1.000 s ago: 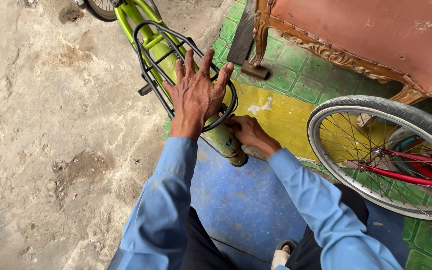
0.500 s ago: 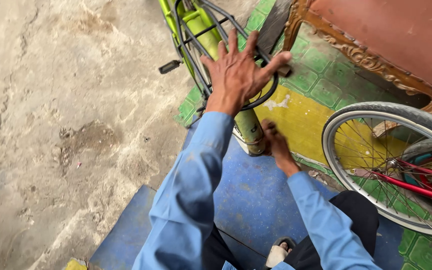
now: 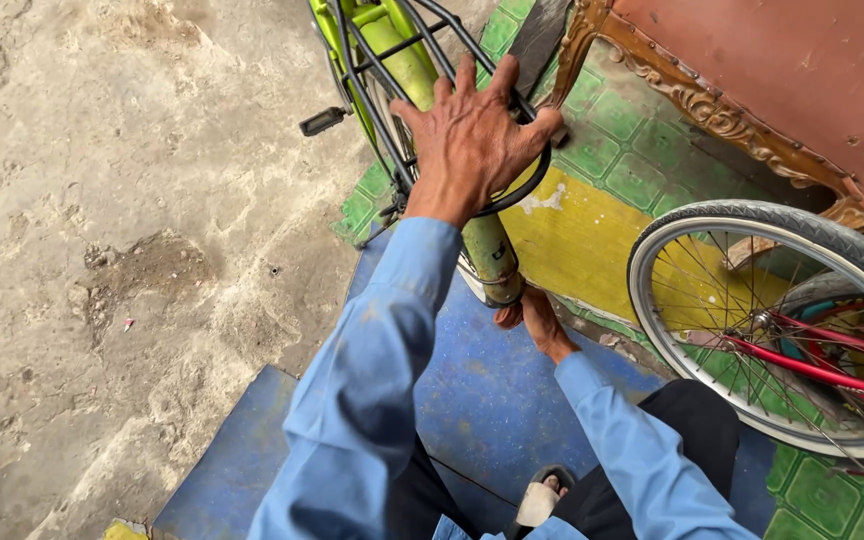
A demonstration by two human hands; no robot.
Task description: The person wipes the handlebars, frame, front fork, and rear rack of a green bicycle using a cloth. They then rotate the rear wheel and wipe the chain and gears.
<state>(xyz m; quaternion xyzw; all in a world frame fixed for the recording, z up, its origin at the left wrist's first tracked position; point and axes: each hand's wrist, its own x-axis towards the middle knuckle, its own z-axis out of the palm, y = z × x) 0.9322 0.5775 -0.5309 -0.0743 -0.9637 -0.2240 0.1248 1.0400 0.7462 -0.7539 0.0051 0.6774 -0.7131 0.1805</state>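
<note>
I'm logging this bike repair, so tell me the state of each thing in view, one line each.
Left hand: fingers spread, pressed flat on the black rack.
Black rack: mounted on the green bike.
Right hand: at the lower end of the green tube, grip hidden.
Green tube: tilted.
Spoked wheel: upright, tyre on.

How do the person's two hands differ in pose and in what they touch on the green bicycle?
The left hand lies flat with fingers spread on the black wire rack; the right hand sits lower, curled at the end of the green tube. The left hand shows its whole back; the right hand is partly hidden under the tube. Both come out of light blue sleeves and touch the same green bicycle.
</note>
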